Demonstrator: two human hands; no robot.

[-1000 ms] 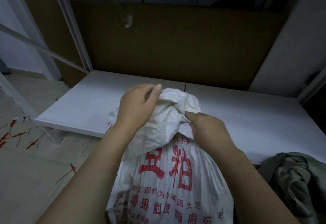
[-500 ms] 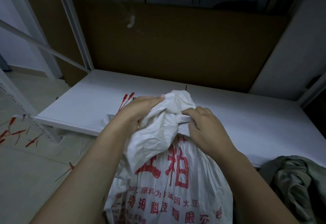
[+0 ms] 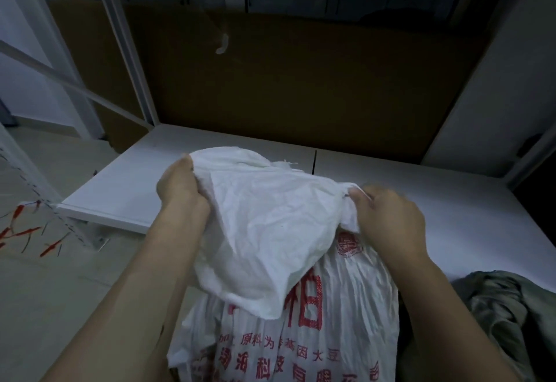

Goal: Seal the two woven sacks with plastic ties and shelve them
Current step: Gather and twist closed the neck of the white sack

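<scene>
Dim, flat, bluish light throughout. The white sack [image 3: 270,225] and shelf [image 3: 391,189] are the brightest areas; the cardboard [image 3: 301,81] behind is dark. The right hand [image 3: 388,219] is motion-blurred. The posts [image 3: 120,35] slant at the wide-angle edges.

Dim, bluish light all round. Straight ahead, a low white flat shelf board [image 3: 391,189], split by one dark seam and backed by a tall brown cardboard sheet [image 3: 301,81]. At left, white metal frame uprights [image 3: 120,38] and a slanting brace, over pale tiled floor [image 3: 60,306]. At right, a plain white wall panel [image 3: 496,87]. Lower right, a crumpled grey-green cloth [image 3: 511,321] by the shelf's near edge.
</scene>
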